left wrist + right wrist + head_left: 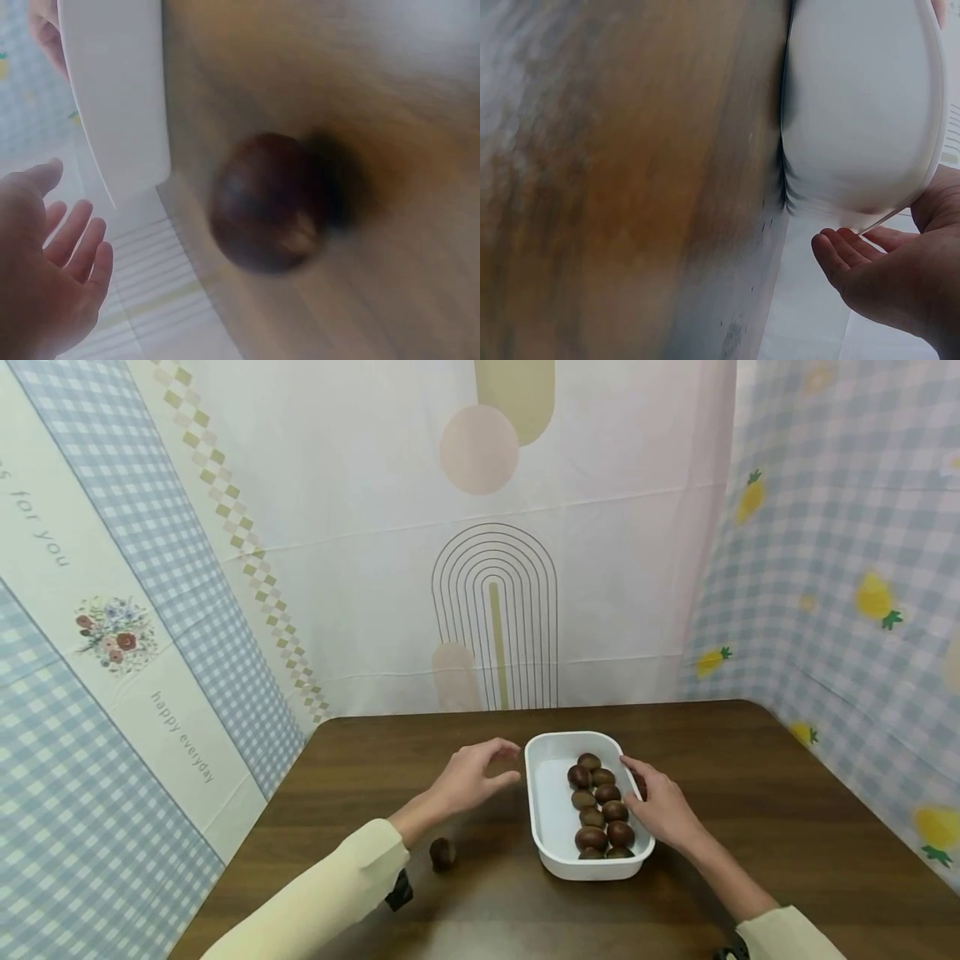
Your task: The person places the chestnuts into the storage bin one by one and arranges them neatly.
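A white rectangular dish (pixel 551 806) stands on the table, its right half lined with several glossy brown chestnuts (pixel 615 811). My right hand (pixel 663 808) grips the dish's right rim, thumb over the edge and fingers outside. A dark reddish-brown patch shows between thumb and fingers there. From the right wrist view, the fingers (pixel 838 253) curl at the corner of the dish's outer wall. My left hand (pixel 468 778) hovers left of the dish with fingers spread and nothing in them. One loose chestnut (pixel 442 854) lies near the left wrist; it looks large and blurred in the left wrist view.
The dark wooden table (pixel 390 743) runs back to a printed cloth (pixel 360 610). Checked cloths hang at both sides, with lemon-like yellow prints on the right one (pixel 873 595). A dark band (pixel 400 890) sits at the left cuff.
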Motion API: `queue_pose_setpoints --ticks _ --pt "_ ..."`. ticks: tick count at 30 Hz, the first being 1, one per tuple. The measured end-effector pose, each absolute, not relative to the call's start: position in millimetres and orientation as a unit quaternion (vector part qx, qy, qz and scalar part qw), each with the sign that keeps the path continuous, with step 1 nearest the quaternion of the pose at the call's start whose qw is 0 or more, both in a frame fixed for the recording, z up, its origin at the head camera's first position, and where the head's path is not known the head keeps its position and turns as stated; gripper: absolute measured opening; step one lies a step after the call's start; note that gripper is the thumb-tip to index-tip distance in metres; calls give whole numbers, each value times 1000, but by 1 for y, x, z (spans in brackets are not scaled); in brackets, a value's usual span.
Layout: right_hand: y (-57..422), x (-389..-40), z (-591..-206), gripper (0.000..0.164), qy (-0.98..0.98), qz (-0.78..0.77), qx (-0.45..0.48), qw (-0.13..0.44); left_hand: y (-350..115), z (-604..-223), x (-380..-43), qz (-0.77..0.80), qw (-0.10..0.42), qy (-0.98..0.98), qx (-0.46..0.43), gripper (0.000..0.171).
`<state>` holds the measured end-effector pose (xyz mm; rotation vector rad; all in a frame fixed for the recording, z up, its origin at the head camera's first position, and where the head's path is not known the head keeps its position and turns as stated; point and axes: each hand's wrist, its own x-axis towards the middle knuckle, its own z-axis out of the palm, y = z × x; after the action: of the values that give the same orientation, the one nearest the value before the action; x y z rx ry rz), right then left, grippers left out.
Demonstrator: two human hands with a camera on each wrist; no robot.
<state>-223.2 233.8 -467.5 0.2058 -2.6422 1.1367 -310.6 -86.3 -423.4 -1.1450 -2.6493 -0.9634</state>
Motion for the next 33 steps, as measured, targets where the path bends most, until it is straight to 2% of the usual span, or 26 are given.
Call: queue_pose_setpoints --ticks 6,15,25,33 --pt "235 -224 -469 60 -910 389 68 130 -122 -429 -300 -308 54 -875 -369 35" --pt "235 -224 -469 61 -911 388 63 125 -162 -444 -281 -305 14 -882 -359 30" --pt "235 -225 -469 60 -911 384 69 131 -190 -454 -257 -308 -31 -882 -356 29" --pt "235 -224 -468 60 -912 381 72 134 -202 -462 -243 -331 -47 -877 -346 31"
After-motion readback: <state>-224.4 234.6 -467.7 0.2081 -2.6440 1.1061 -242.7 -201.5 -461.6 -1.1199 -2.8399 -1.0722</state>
